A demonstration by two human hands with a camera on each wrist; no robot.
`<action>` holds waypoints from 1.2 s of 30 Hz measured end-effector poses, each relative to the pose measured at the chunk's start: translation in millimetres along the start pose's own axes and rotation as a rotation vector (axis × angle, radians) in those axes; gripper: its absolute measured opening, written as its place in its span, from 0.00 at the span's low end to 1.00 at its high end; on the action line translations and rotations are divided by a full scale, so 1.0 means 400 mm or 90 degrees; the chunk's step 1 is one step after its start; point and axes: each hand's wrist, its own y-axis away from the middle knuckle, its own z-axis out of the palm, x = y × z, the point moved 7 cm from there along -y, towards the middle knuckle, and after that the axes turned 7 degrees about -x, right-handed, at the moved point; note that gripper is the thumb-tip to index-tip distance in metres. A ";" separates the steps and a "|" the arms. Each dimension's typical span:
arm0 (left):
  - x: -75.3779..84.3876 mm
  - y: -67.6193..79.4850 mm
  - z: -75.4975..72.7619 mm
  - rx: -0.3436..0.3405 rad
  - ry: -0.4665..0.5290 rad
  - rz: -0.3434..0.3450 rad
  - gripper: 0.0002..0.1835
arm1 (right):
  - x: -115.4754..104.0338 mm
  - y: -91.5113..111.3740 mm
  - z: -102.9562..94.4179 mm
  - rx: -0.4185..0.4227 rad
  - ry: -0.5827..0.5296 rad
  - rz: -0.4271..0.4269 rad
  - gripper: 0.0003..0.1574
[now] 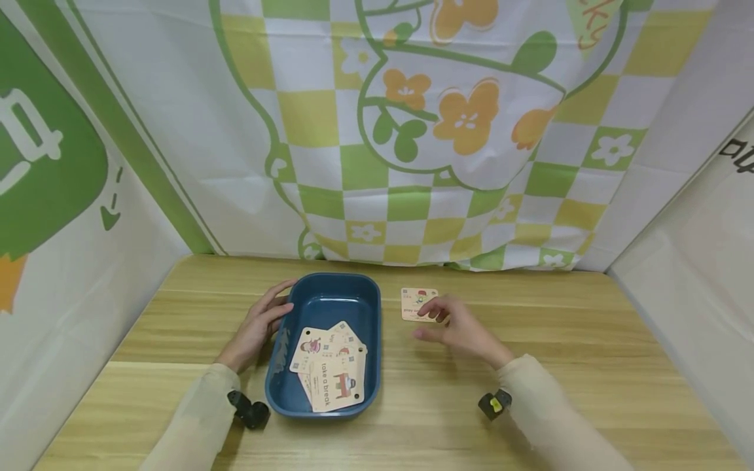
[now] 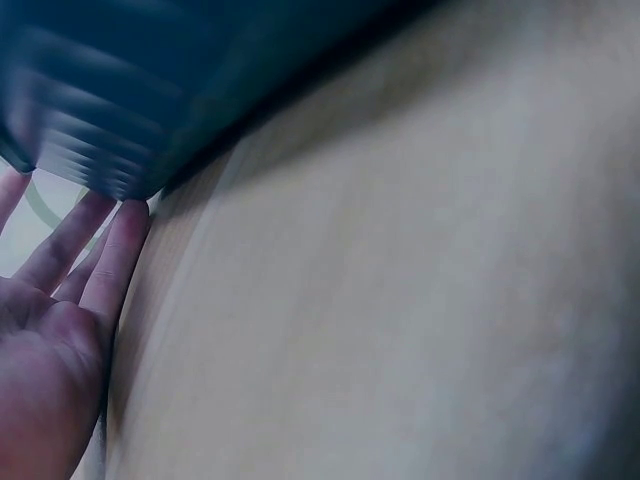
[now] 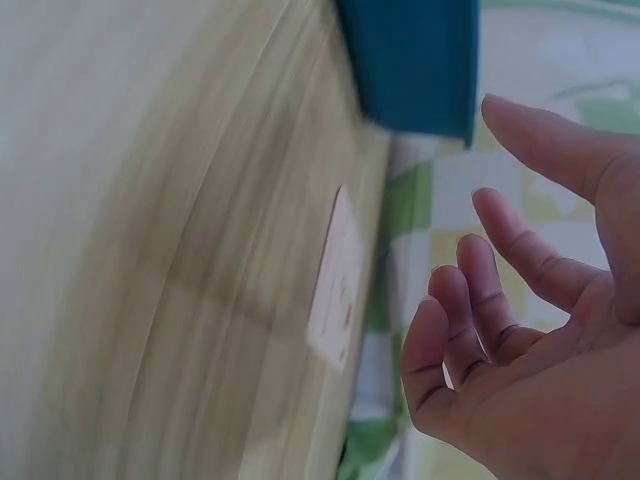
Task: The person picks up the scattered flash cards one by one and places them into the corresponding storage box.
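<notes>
My left hand [image 1: 257, 327] rests against the left side of a blue plastic bin [image 1: 377, 356], its thumb at the rim. In the left wrist view, the straight fingers [image 2: 118, 255] touch the bin's outer wall. Inside the bin lies a loose overlapping pile of printed cards [image 1: 321, 392], the top one reading "take a break". To the right of the bin, a single card [image 1: 410, 306] lies flat on the table. Over its near right corner hovers my right hand [image 1: 462, 330], fingers loosely bent and thumb apart. The right wrist view shows nothing between those fingers, with the card [image 3: 338, 285] below them.
The bin and card are on a wood-grain table [image 1: 471, 418]. Behind its far edge hangs a checked, flowered cloth [image 1: 389, 216]. White printed cloth walls [image 1: 147, 209] stand at the left and right. Each wrist carries a small black camera [image 1: 250, 411].
</notes>
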 end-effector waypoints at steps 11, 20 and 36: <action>-0.004 -0.003 -0.001 0.001 0.012 0.008 0.30 | 0.086 -0.038 -0.040 -0.004 0.077 0.071 0.28; -0.006 -0.005 -0.001 0.001 0.014 0.010 0.30 | 0.126 -0.074 -0.060 -0.019 0.114 0.120 0.41; -0.010 -0.002 -0.006 -0.001 -0.005 -0.001 0.30 | 0.157 -0.105 -0.053 -0.058 0.184 0.183 0.53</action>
